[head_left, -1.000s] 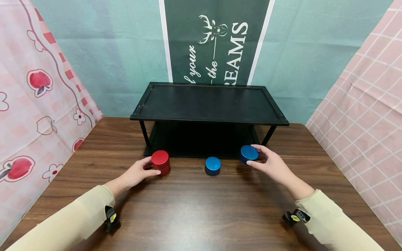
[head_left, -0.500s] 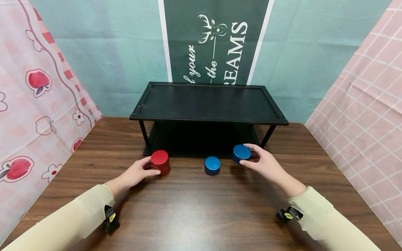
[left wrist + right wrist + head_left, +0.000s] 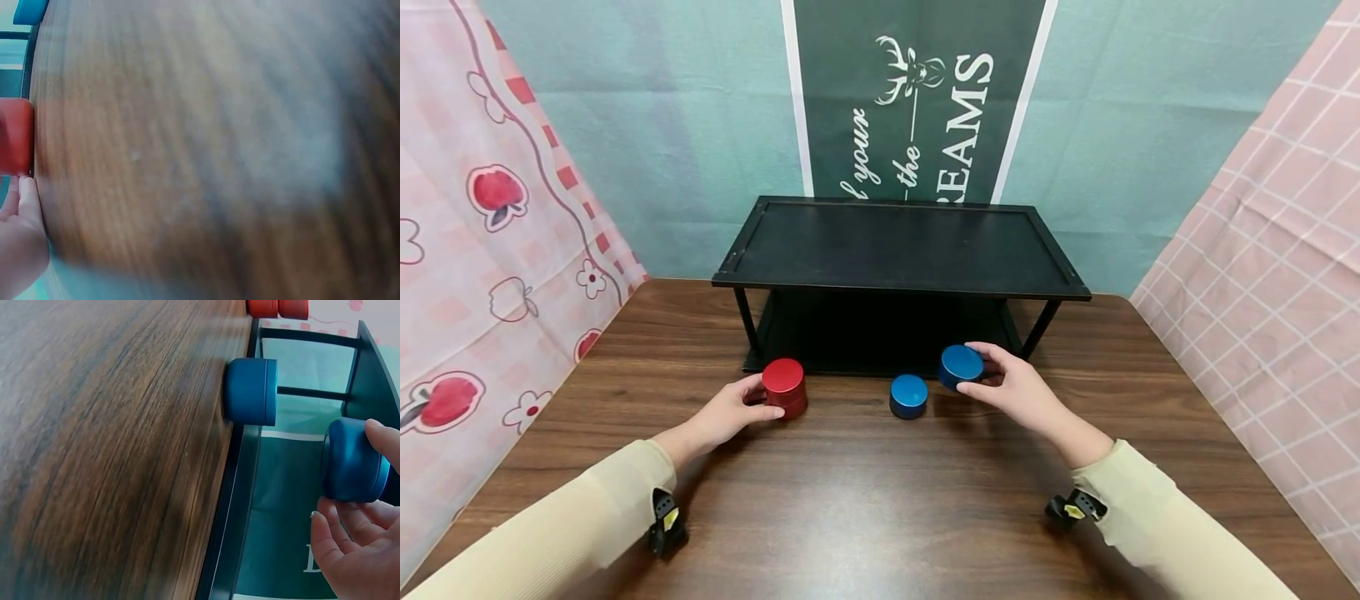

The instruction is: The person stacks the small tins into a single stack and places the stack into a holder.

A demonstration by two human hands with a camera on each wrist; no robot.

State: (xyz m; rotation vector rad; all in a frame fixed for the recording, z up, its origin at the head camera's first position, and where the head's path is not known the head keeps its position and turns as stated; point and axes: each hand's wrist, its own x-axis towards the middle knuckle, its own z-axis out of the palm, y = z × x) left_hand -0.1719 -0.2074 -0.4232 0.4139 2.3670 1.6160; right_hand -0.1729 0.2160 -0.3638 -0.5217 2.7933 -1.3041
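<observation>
Two stacked red round tins [image 3: 783,392] stand on the table in front of the shelf's left end. My left hand [image 3: 724,414] grips them from the left, thumb in front and fingers behind. A blue round tin [image 3: 961,367] is held off the table by my right hand [image 3: 1018,390], pinched between thumb and fingers. In the right wrist view this held blue tin [image 3: 355,460] appears raised above the second one. That second blue tin [image 3: 908,397] sits on the table, just left of and below the held tin, apart from it.
A black two-level shelf [image 3: 895,246] stands behind the tins, its lower board [image 3: 880,333] close behind them. Its right post [image 3: 1042,327] is near my right fingers. Patterned cloths hang at the left, back and right of the wooden table [image 3: 850,500].
My right hand has moved left with the blue tin, bringing it close to the standing blue tin. My left hand and the red tins have stayed in place.
</observation>
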